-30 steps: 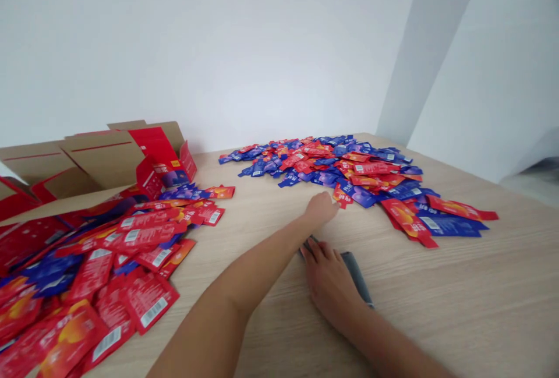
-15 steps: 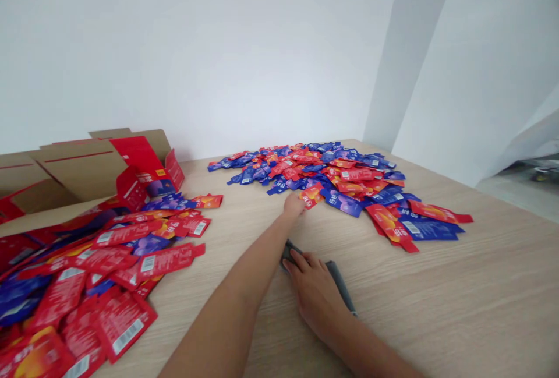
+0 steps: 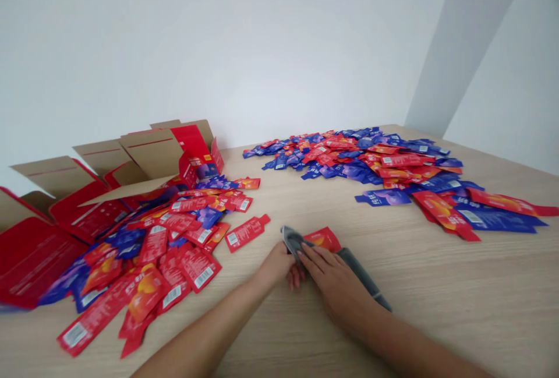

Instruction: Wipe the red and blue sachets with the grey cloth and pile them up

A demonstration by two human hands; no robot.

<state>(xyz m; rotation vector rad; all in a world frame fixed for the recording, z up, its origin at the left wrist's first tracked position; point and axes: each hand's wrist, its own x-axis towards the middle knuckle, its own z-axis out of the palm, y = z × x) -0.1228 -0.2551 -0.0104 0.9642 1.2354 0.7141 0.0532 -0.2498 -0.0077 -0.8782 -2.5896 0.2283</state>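
Observation:
My left hand is closed on the left edge of a dark grey cloth, which is lifted and folded over there. On top of that cloth my right hand lies flat with its fingers stretched out. A red pouch with an orange fruit print shows just beyond the right fingers; its near part is hidden by the cloth and hand. The rest of the cloth sticks out to the right of my right hand as a long grey fold.
Mixed red and blue pouches are heaped at the back right. At the left, more pouches spill beside open red cardboard boxes. One red pouch lies apart near my left hand. A white wall stands behind the table.
My left hand has drawn back from the far heap with a red pouch, which now lies at the cloth, and has taken the cloth's edge. The view has swung left.

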